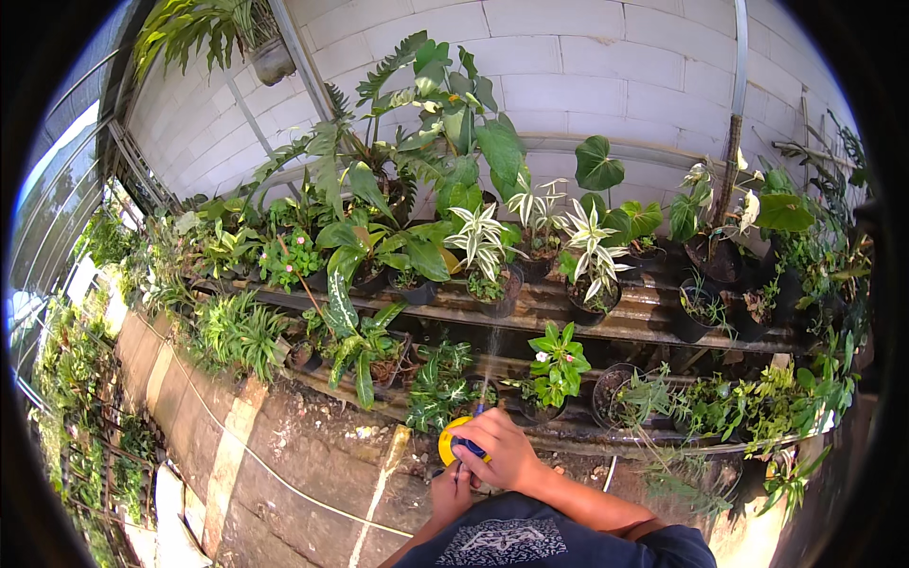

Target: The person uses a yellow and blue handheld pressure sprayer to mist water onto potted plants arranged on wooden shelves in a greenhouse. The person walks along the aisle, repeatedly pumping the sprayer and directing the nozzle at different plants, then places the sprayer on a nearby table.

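My right hand (pixel 498 449) is wrapped over the blue head of a yellow pump spray bottle (pixel 449 441). Its blue nozzle (pixel 479 410) points away from me, and a fine jet of water (pixel 493 351) leaves it towards the upper shelf. Close below, my left hand (pixel 453 488) curls around the near side of the sprayer; its exact hold is partly hidden. In the line of the spray stands a black pot (pixel 503 291) with a white-striped dracaena (pixel 478 241). A pink-flowered potted plant (pixel 559 363) is just right of the jet, and a white-veined foliage plant (pixel 440 387) is left of it.
Potted plants crowd a two-level shelf of wet corrugated sheeting (pixel 643 305) before a white block wall (pixel 596 64). Metal posts (pixel 302 57) rise behind. A hanging pot (pixel 272 60) is at upper left. A pale hose (pixel 266 465) crosses the dirt floor (pixel 298 433).
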A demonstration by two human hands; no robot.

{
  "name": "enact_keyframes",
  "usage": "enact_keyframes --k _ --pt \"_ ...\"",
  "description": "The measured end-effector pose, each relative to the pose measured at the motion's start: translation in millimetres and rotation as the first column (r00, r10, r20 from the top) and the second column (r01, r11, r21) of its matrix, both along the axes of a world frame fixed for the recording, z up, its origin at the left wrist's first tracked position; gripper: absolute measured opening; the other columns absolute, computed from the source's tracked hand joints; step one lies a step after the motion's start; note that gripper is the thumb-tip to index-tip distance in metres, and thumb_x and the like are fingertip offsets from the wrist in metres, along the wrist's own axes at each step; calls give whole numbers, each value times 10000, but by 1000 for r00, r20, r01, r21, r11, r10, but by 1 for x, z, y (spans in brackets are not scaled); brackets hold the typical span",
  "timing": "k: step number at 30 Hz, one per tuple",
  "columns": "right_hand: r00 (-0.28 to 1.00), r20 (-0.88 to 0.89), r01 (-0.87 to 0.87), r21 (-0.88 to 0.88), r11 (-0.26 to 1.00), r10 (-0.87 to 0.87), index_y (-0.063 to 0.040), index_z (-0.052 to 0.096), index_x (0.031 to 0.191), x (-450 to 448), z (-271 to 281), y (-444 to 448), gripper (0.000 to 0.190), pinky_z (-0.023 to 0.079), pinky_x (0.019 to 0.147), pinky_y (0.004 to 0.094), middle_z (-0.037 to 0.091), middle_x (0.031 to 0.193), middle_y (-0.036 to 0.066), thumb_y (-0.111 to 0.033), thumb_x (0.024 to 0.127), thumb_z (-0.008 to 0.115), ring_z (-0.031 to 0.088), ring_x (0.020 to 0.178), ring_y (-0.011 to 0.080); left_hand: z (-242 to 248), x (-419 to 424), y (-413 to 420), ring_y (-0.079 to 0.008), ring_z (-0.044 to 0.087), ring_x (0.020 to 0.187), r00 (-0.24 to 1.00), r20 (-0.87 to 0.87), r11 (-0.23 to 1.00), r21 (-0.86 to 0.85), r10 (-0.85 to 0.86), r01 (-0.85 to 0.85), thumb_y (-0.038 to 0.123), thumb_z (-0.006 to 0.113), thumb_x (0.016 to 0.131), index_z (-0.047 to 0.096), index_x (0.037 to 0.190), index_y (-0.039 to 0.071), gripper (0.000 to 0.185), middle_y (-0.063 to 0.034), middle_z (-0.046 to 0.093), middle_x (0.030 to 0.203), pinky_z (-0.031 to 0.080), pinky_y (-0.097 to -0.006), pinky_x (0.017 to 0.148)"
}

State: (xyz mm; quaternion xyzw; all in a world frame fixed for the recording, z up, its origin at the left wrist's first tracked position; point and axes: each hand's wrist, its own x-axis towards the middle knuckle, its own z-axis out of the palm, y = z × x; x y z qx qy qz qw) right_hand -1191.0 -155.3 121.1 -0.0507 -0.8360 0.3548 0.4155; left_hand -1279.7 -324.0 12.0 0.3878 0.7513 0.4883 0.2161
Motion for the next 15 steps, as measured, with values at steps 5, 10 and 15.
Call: enact_keyframes --k 5,10,15 --pt "979 67 -189 -56 980 193 -71 733 1169 -31 -7 -12 250 543 882 427 711 1059 103 -195 952 746 653 982 315 -32 -12 -14 -381 725 1022 993 104 998 23 61 -63 192 486 1107 639 1278 -11 306 -234 730 1082 542 -452 871" --pt "955 59 -286 -71 956 290 -56 722 1169 -56 -8 -26 228 541 920 433 705 1114 123 -179 978 708 660 1032 344 -43 -24 -32 -410 687 1170 998 57 998 65 18 -22 148 482 1096 598 1351 -38 336 -257 712 1202 514 -459 987" --pt "923 127 -354 -87 931 363 -50 717 1194 -76 -5 -36 247 544 925 436 702 1117 122 -190 991 700 661 1029 342 -44 -33 -49 -393 677 1196 987 144 996 32 73 -78 123 490 1089 570 1382 -45 347 -254 696 1244 511 -441 995"
